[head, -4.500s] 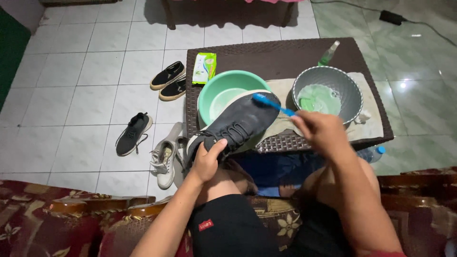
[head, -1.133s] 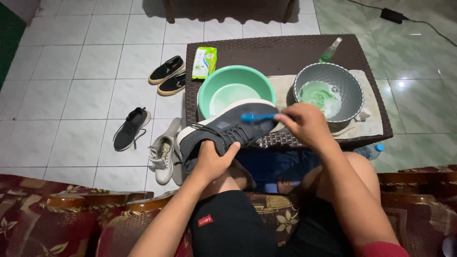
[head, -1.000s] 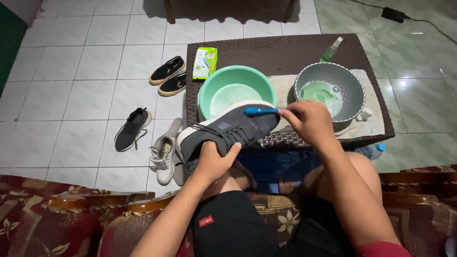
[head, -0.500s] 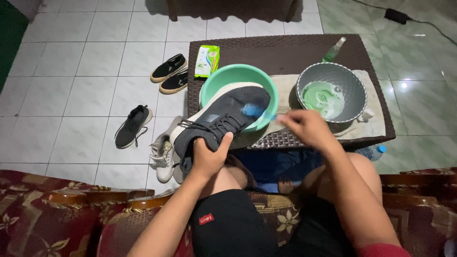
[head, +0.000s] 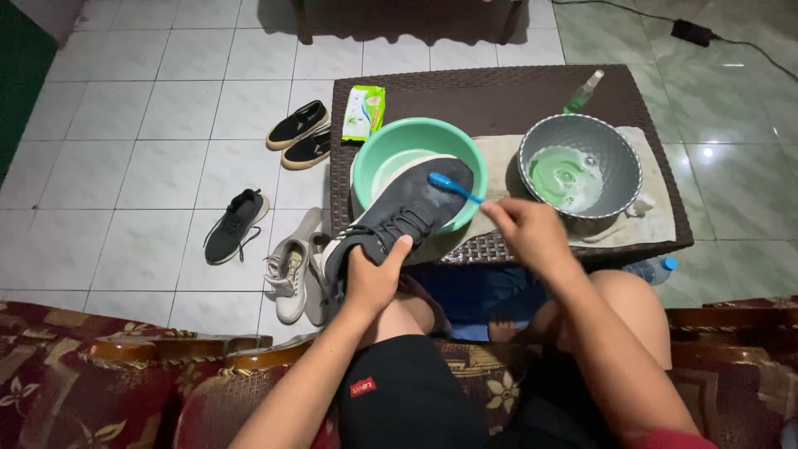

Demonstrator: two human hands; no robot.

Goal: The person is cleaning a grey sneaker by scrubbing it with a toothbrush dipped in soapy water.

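On the floor at the left lie a dark sneaker (head: 236, 226) and, nearer the tabletop (head: 499, 96), a pale pair (head: 291, 266); further back sits a pair of black slip-ons (head: 298, 133).

The left hand (head: 374, 278) is clamped around the heel end of the grey shoe (head: 399, 218), thumb on top, fingers wrapped beneath. The shoe tilts up from the knee, its toe resting over the rim of the teal basin (head: 420, 150), which stands on the tabletop beside a green packet (head: 364, 111). To scrub well here, that grip should stay firm and low on the heel, so the toe keeps propped over the basin and drips fall inside it.

The right hand (head: 528, 237) is closed on the handle of a blue toothbrush (head: 453, 188), whose bristle head touches the shoe's toe area. Short, light strokes with the bristles flat on the fabric would likely lift dirt better than hard pushes, which could bend the thin handle or slip off the curved toe.

Right of the basin, a grey bowl (head: 619, 166) holds green soapy liquid and stands on a beige cloth (head: 665, 212); it is near enough for re-dipping the brush. A small spray bottle (head: 583, 91) stands behind it, and a capped bottle (head: 652, 268) lies on the floor below the tabletop edge.
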